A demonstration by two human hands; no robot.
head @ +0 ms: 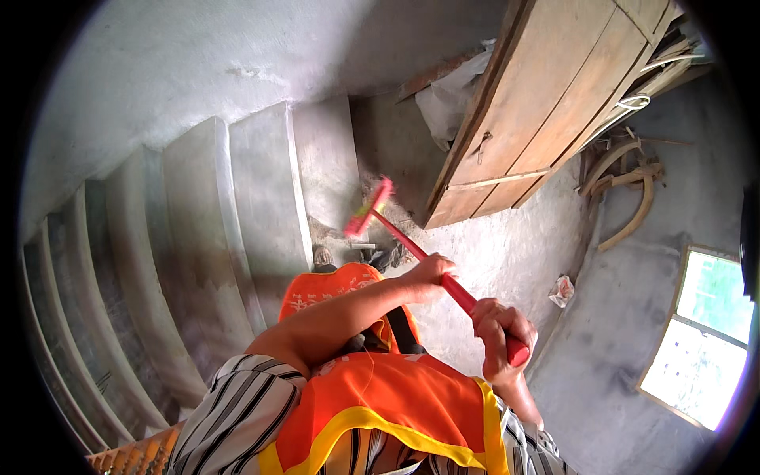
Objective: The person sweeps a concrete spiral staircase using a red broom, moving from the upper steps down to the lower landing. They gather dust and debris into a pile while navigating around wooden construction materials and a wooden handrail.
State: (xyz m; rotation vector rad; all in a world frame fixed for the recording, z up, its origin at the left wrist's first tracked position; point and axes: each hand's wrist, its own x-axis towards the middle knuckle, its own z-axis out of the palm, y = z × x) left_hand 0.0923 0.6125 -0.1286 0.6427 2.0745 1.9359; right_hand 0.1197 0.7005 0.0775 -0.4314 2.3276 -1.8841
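A red-handled broom (402, 236) slants across the space before me. Its red and yellow head (369, 208) is blurred and sits low, by the foot of the stairs. Midway along the handle, my left hand (426, 278) is wrapped around it. My right hand (504, 335) grips the thick upper end, with the rounded tip showing past the fingers. Bits of dark debris (389, 252) lie on the floor close to the broom head.
Concrete stairs (267, 172) run along the left beside a plastered wall (196, 65). A wooden plank door (534, 119) stands upper right, near a pale sack (451, 95). Curved wooden pieces (629, 178) lean at the right wall. Crumpled plastic (561, 291) lies on the floor, near a window (700, 332).
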